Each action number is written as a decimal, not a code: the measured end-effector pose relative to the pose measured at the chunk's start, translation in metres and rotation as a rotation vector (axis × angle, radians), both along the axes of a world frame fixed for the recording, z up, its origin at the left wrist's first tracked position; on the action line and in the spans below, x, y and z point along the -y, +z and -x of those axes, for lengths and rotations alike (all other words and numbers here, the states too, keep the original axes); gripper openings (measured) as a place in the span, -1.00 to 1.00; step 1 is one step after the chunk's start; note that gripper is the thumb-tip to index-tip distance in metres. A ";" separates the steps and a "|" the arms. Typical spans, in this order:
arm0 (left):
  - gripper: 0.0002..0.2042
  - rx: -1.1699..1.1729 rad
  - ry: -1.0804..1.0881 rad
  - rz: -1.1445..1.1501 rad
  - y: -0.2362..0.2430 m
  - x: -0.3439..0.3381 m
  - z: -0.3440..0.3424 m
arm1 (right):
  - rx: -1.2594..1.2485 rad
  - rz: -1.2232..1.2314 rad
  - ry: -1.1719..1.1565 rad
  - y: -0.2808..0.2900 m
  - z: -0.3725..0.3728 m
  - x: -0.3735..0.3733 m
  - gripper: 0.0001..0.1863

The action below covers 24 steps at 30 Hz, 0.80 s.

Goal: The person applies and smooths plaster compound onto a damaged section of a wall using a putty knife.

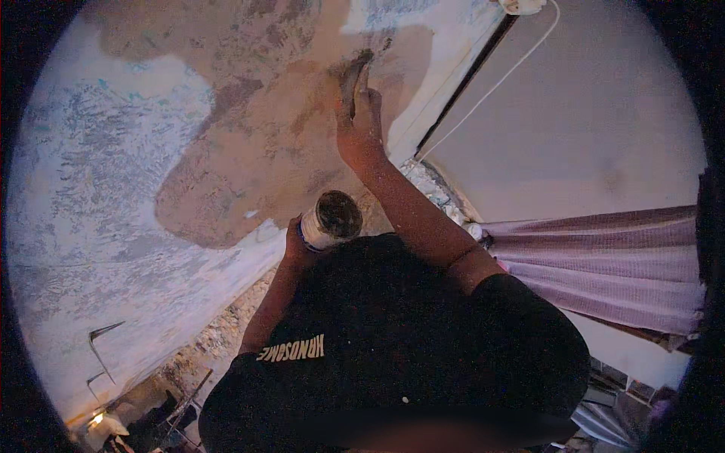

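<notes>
My left hand (295, 240) is closed around the side of a small, light-coloured round tub (316, 231), held just in front of my chest. Its open top faces up and shows a dark, mud-like mass inside. My right arm reaches forward to the wall, where my right hand (361, 124) is closed at a brown, damp-looking patch (257, 128). A narrow greyish shape runs up from the fingers, with a dark smear (365, 57) at its tip; what kind of thing it is I cannot make out.
White, mottled wall (98, 166) surrounds the brown patch. To the right are a dark edge strip (472, 79), a thin white cable (504, 72), a plain pale panel (581, 143) and a striped pinkish curtain (596, 257). Bent metal rods (104, 347) stick out at lower left.
</notes>
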<state>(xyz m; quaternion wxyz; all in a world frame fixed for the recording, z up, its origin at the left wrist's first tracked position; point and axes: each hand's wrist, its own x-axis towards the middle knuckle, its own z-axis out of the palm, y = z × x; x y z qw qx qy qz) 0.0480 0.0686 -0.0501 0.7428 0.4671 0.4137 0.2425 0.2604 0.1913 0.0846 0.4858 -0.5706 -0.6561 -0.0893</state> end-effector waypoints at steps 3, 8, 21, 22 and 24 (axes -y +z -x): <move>-0.44 -0.496 -0.126 -0.505 -0.005 0.004 -0.005 | -0.031 -0.018 0.082 0.003 0.007 0.016 -0.35; -0.48 0.392 0.121 0.051 -0.037 0.005 -0.001 | -0.872 0.313 0.278 -0.048 -0.003 -0.005 -0.48; -0.41 0.236 0.212 0.050 0.008 0.013 0.007 | -0.327 0.163 0.126 -0.005 -0.001 0.002 -0.22; -0.41 -0.217 0.080 -0.348 0.000 0.013 0.011 | -0.349 0.234 0.088 -0.001 0.002 0.003 -0.21; -0.40 -0.677 -0.058 -0.738 -0.011 0.014 0.015 | -0.388 0.244 0.100 0.000 0.005 -0.003 -0.19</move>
